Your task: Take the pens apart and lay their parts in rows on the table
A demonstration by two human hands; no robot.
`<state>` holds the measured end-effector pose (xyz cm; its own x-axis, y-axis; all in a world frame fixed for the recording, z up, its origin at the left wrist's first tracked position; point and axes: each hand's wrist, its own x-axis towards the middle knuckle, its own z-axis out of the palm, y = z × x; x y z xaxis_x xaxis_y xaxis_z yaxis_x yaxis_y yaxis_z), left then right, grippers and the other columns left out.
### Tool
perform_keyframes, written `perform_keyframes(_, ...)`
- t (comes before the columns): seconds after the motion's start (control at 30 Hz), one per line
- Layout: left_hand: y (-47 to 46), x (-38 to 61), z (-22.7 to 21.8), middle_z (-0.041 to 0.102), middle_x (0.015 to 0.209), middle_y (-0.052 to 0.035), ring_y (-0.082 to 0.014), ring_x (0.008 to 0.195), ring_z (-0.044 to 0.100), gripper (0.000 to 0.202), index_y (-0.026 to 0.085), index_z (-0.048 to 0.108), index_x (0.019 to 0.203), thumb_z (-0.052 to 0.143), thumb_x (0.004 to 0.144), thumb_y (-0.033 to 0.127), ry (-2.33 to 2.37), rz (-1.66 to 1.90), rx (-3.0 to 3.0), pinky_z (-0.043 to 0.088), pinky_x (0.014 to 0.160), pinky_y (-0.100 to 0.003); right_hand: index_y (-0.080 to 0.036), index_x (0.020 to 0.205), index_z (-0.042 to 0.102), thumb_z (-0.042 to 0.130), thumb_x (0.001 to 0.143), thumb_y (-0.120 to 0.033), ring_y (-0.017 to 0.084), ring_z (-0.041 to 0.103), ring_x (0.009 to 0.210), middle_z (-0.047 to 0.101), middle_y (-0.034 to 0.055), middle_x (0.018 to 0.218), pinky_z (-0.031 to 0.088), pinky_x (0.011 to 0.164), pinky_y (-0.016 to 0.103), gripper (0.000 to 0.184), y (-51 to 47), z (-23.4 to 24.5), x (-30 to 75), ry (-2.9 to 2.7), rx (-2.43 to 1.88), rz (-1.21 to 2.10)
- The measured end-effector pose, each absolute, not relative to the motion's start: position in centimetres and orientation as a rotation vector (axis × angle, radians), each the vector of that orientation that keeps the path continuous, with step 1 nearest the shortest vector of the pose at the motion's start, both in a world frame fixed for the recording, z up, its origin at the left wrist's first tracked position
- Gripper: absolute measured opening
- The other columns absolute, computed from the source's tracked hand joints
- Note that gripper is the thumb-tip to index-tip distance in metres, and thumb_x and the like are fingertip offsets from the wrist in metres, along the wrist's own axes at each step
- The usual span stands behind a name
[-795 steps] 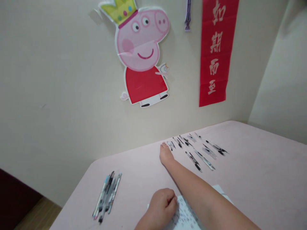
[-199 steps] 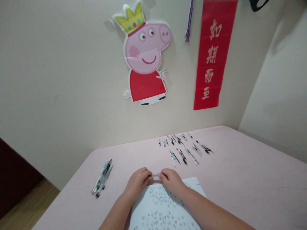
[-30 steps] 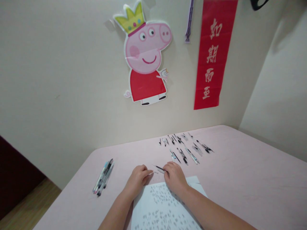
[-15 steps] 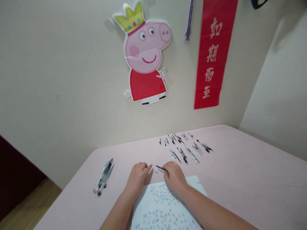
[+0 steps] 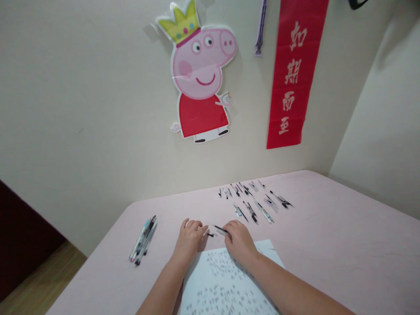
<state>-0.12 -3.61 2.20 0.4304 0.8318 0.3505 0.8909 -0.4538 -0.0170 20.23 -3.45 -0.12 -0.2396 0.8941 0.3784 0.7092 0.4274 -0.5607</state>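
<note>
My right hand (image 5: pixel 240 239) is closed around a slim dark pen refill (image 5: pixel 221 229) whose thin pale tip points left. A clear, barrel-like piece shows just under the refill at the same fingers. Facing it, my left hand (image 5: pixel 189 236) rests on the table with its fingers apart, the index fingertip close to the refill's tip. Right beside those fingertips lies a small black pen part (image 5: pixel 210 235), with a tiny pale piece by it. Under both forearms is a sheet of paper (image 5: pixel 229 280) covered in handwriting.
A bundle of pens (image 5: pixel 143 240) lies at the left on the pink tabletop (image 5: pixel 328 245). Several taken-apart pens (image 5: pixel 252 213) are spread in rows toward the wall. A pig cutout (image 5: pixel 203 87) and a red banner (image 5: pixel 295 78) hang on the wall.
A small black part now shows on the table by my left fingertips. The left fingers have spread and lifted slightly. My right hand keeps its hold.
</note>
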Motion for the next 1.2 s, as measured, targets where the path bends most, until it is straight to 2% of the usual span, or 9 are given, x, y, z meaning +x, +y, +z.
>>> perform_keyframes(0.2, -3.7, -0.3, 2.7, 0.065, 0.102, -0.006, -0.0219, 0.1, 0.056, 0.031, 0.027, 0.067, 0.104, 0.053, 0.082, 0.009, -1.455, -0.535, -2.499, 0.031, 0.101, -0.049, -0.017, 0.091, 0.066, 0.047, 0.072, -0.005, 0.021, 0.052, 0.095, 0.064, 0.0072, 0.093, 0.037, 0.089, 0.032, 0.029, -3.6, -0.1, 20.2, -2.033, -1.355, 0.356)
perform_keyframes(0.33, -3.6, -0.2, 2.6, 0.065, 0.099, -0.0057, -0.0208, 0.096, 0.057, 0.034, 0.027, 0.068, 0.103, 0.052, 0.082, 0.008, -1.491, -0.595, -2.561, 0.032, 0.101, -0.049, -0.017, 0.091, 0.066, 0.047, 0.072, -0.005, 0.021, 0.052, 0.095, 0.064, 0.0071, 0.093, 0.037, 0.089, 0.031, 0.029, -3.5, 0.0, 20.2, -2.034, -1.359, 0.362)
perform_keyframes(0.4, -3.7, -0.1, 2.5, 0.064, 0.097, -0.0059, -0.0197, 0.092, 0.057, 0.034, 0.028, 0.069, 0.103, 0.051, 0.082, 0.008, -1.521, -0.642, -2.661, 0.037, 0.095, -0.044, -0.017, 0.09, 0.066, 0.048, 0.074, -0.007, 0.021, 0.052, 0.095, 0.064, 0.0071, 0.093, 0.037, 0.088, 0.032, 0.026, -3.6, 0.0, 20.1, -2.04, -1.364, 0.369)
perform_keyframes(0.47, -3.8, 0.3, 2.4, 0.063, 0.095, -0.0062, -0.0184, 0.089, 0.057, 0.032, 0.027, 0.07, 0.101, 0.052, 0.081, 0.01, -1.531, -0.696, -2.821, 0.043, 0.083, -0.035, -0.018, 0.093, 0.066, 0.05, 0.076, -0.013, 0.022, 0.052, 0.097, 0.064, 0.0075, 0.096, 0.037, 0.089, 0.033, 0.024, -3.7, 0.2, 20.1, -2.057, -1.365, 0.377)
perform_keyframes(0.53, -4.0, 0.7, 2.3, 0.062, 0.092, -0.006, -0.0173, 0.086, 0.056, 0.028, 0.027, 0.072, 0.098, 0.054, 0.081, 0.012, -1.511, -0.734, -2.978, 0.043, 0.075, -0.03, -0.018, 0.1, 0.064, 0.053, 0.075, -0.019, 0.023, 0.051, 0.101, 0.062, 0.0083, 0.102, 0.037, 0.091, 0.035, 0.027, -3.9, 0.3, 20.2, -2.089, -1.346, 0.389)
perform_keyframes(0.67, -4.3, 1.1, 2.2, 0.06, 0.086, -0.0049, -0.0168, 0.086, 0.054, 0.028, 0.027, 0.074, 0.088, 0.053, 0.08, 0.008, -1.462, -0.706, -3.118, 0.04, 0.076, -0.028, -0.018, 0.11, 0.059, 0.059, 0.068, -0.02, 0.025, 0.047, 0.11, 0.057, 0.0104, 0.117, 0.035, 0.096, 0.037, 0.042, -4.2, 0.5, 20.4, -2.16, -1.231, 0.423)
perform_keyframes(0.8, -4.4, 1.0, 2.3, 0.061, 0.085, -0.0047, -0.0175, 0.089, 0.054, 0.027, 0.023, 0.073, 0.086, 0.055, 0.077, 0.006, -1.562, -0.72, -3.153, 0.04, 0.079, -0.028, -0.019, 0.1, 0.061, 0.059, 0.066, -0.015, 0.024, 0.043, 0.116, 0.055, 0.0101, 0.121, 0.033, 0.1, 0.039, 0.035, -4.2, 0.2, 20.4, -2.16, -1.11, 0.451)
perform_keyframes(1.0, -4.5, 0.4, 2.7, 0.061, 0.095, -0.0052, -0.0173, 0.095, 0.054, 0.023, 0.021, 0.068, 0.087, 0.056, 0.074, 0.008, -1.642, -0.84, -3.149, 0.041, 0.085, -0.028, -0.02, 0.076, 0.066, 0.058, 0.068, -0.009, 0.024, 0.045, 0.115, 0.061, 0.0067, 0.111, 0.033, 0.102, 0.04, 0.016, -4.0, 0.2, 20.2, -2.144, -1.089, 0.508)
perform_keyframes(1.2, -4.3, 0.0, 2.7, 0.062, 0.09, -0.0039, -0.0163, 0.093, 0.054, 0.023, 0.02, 0.068, 0.078, 0.054, 0.071, 0.004, -1.688, -0.828, -3.119, 0.041, 0.083, -0.027, -0.021, 0.072, 0.067, 0.05, 0.068, -0.001, 0.022, 0.045, 0.117, 0.064, 0.0049, 0.108, 0.032, 0.104, 0.041, 0.026, -4.0, 0.7, 20.6, -2.192, -1.073, 0.489)
